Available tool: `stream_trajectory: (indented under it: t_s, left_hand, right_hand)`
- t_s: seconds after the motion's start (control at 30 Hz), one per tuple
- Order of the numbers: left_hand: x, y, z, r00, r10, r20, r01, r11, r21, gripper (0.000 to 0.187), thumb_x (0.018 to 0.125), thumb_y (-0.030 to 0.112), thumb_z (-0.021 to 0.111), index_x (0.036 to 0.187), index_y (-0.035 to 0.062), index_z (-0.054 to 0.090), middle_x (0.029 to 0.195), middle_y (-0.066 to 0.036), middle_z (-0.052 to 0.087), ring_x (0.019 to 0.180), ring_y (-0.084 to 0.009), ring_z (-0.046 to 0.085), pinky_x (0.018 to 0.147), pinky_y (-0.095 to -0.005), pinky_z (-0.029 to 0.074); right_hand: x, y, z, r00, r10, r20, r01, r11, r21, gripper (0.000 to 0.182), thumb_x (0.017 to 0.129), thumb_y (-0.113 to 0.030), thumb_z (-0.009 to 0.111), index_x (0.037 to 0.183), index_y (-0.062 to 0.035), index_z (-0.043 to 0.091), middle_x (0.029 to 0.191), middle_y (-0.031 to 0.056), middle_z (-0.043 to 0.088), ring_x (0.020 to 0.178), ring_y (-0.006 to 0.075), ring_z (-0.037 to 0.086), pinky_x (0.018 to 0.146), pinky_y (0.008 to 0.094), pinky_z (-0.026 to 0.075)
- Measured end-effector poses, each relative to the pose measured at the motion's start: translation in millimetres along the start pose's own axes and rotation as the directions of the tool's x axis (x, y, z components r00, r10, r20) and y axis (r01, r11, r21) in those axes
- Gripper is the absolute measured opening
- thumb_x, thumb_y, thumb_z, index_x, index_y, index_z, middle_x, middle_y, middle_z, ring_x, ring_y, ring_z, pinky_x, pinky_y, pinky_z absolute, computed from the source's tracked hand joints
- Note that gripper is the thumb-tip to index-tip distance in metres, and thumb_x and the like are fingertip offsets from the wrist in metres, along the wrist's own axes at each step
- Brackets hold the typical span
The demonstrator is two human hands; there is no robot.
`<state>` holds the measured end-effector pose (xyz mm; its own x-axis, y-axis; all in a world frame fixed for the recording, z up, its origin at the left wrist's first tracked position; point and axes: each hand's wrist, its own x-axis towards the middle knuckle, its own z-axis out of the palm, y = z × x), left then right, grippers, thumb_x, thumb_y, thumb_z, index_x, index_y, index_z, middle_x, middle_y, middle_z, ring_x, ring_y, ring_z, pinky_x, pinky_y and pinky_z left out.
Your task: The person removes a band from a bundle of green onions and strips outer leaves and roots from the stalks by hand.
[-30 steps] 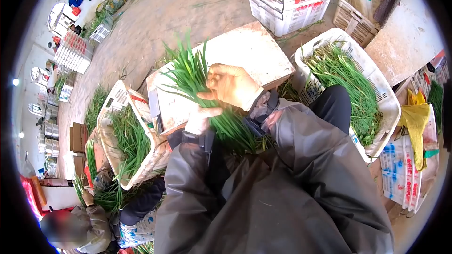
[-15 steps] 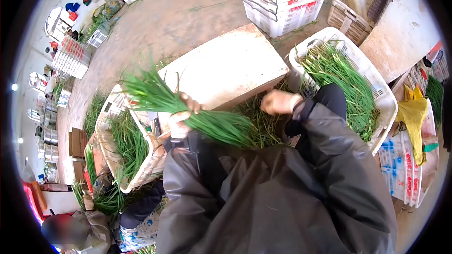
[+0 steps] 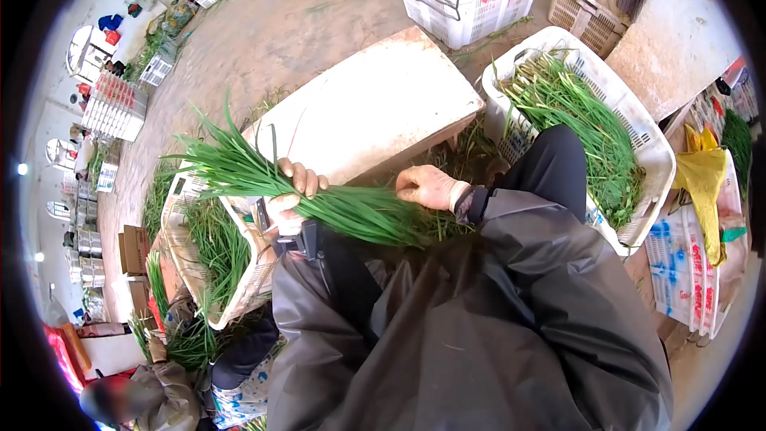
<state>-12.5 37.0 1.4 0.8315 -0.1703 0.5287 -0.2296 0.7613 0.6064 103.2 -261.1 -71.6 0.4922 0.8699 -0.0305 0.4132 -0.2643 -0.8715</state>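
My left hand [image 3: 297, 191] is wrapped round the middle of a bundle of long green stalks [image 3: 351, 209], which lies slanted above my lap. At the bundle's right part, my right hand [image 3: 431, 187] has its fingers pinched together against the stalks; whether it grips any is too small to tell. Beyond the bundle stands a pale flat-topped block [image 3: 371, 108]. Loose greens [image 3: 211, 247] fill a crate [image 3: 177, 215] on the left, and more greens [image 3: 582, 128] lie in a white crate [image 3: 658, 183] on the right.
Stacked white crates [image 3: 471, 12] stand beyond the block. A yellow cloth [image 3: 702, 183] hangs over crates at the far right. Another person [image 3: 163, 391] sits at the lower left with greens. Cardboard boxes [image 3: 134, 251] stand behind that person.
My right hand has moved left, from beside the bundle to its right part. My left hand still holds the bundle. The view has shifted slightly.
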Motion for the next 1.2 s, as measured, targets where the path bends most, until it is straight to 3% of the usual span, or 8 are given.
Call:
stream_trajectory:
  t_s: [0.2,0.23,0.33,0.47,0.53,0.63,0.97,1.2]
  left_hand:
    - [5.7,-8.2,-8.7,0.988,0.090,0.126,-0.083,0.995,-0.062,0.055,0.086,0.008,0.082,0.128,0.0056,0.046,0.108,-0.009,0.062,0.099,-0.0230,0.063,0.101,-0.0519,0.047]
    - [5.1,-4.7,-7.6,0.990,0.080,0.114,-0.075,0.996,-0.050,0.055,0.086,0.008,0.082,0.128,0.0056,0.046,0.108,-0.009,0.062,0.099,-0.0228,0.063,0.101,-0.0518,0.047]
    - [-5.7,6.6,-0.1,0.996,0.042,-0.084,-0.038,0.998,0.046,0.044,0.078,0.002,0.071,0.116,0.0125,0.050,0.093,-0.002,0.057,0.081,-0.0174,0.055,0.093,-0.0471,0.043]
    - [-9.7,15.6,5.4,0.985,0.040,-0.166,-0.029,0.997,0.071,0.045,0.078,0.002,0.072,0.117,0.0121,0.051,0.093,-0.003,0.057,0.082,-0.0181,0.056,0.094,-0.0476,0.044]
    - [-9.9,18.2,7.7,0.982,0.033,-0.184,-0.017,0.996,0.086,0.046,0.077,0.001,0.072,0.117,0.0118,0.052,0.092,-0.003,0.058,0.081,-0.0181,0.056,0.094,-0.0476,0.044]
    - [-10.2,19.3,1.4,0.983,0.042,-0.180,-0.028,0.997,0.077,0.048,0.076,0.001,0.073,0.118,0.0114,0.053,0.092,-0.002,0.058,0.081,-0.0176,0.056,0.094,-0.0482,0.044]
    - [-7.5,13.1,13.5,0.951,0.114,-0.289,-0.097,0.993,0.073,0.045,0.075,0.001,0.072,0.115,0.0108,0.053,0.090,-0.003,0.057,0.083,-0.0187,0.058,0.093,-0.0474,0.047]
    - [-9.5,14.1,9.5,0.944,0.094,-0.317,-0.066,0.993,0.096,0.044,0.075,0.001,0.073,0.115,0.0108,0.055,0.092,-0.003,0.059,0.086,-0.0202,0.060,0.099,-0.0523,0.047]
  right_hand:
    - [6.7,26.1,-7.1,0.940,0.075,-0.331,-0.022,0.987,0.161,0.024,0.093,-0.023,0.070,0.104,-0.0013,0.069,0.098,0.0174,0.073,0.093,0.0303,0.069,0.084,0.0410,0.054]
    - [7.8,27.5,-9.7,0.891,0.136,-0.433,0.014,0.946,0.325,0.016,0.099,-0.018,0.069,0.101,-0.0022,0.068,0.083,0.0044,0.067,0.077,0.0156,0.060,0.075,0.0326,0.052]
    - [3.8,33.3,-44.7,0.779,0.450,-0.436,0.133,0.561,0.817,0.008,0.101,-0.014,0.067,0.100,-0.0063,0.068,0.074,0.0004,0.060,0.062,0.0139,0.056,0.063,0.0286,0.049]
    - [-4.9,33.5,-103.9,0.560,0.670,-0.487,0.548,0.141,0.825,0.009,0.102,-0.010,0.060,0.103,-0.0036,0.066,0.072,0.0020,0.058,0.059,0.0156,0.052,0.061,0.0304,0.048]
    - [-15.7,31.3,-114.1,0.619,0.408,-0.671,0.419,0.550,0.722,0.010,0.101,-0.013,0.063,0.100,-0.0047,0.067,0.076,0.0019,0.061,0.063,0.0142,0.056,0.063,0.0309,0.049]
    - [-33.7,-5.2,-87.6,0.970,-0.028,-0.240,0.076,0.978,0.193,0.015,0.093,-0.020,0.073,0.097,-0.0054,0.070,0.086,0.0037,0.071,0.080,0.0169,0.066,0.076,0.0335,0.055]
    - [-26.6,-23.3,30.0,0.836,-0.545,0.062,0.394,0.518,-0.759,0.015,0.084,-0.018,0.061,0.097,-0.0170,0.067,0.083,0.0027,0.063,0.078,0.0209,0.065,0.067,0.0371,0.048]
    - [-16.2,-59.7,-12.7,0.665,-0.485,-0.567,0.333,0.873,-0.356,0.008,0.084,-0.010,0.076,0.088,-0.0111,0.069,0.083,0.0063,0.067,0.078,0.0259,0.068,0.070,0.0385,0.054]
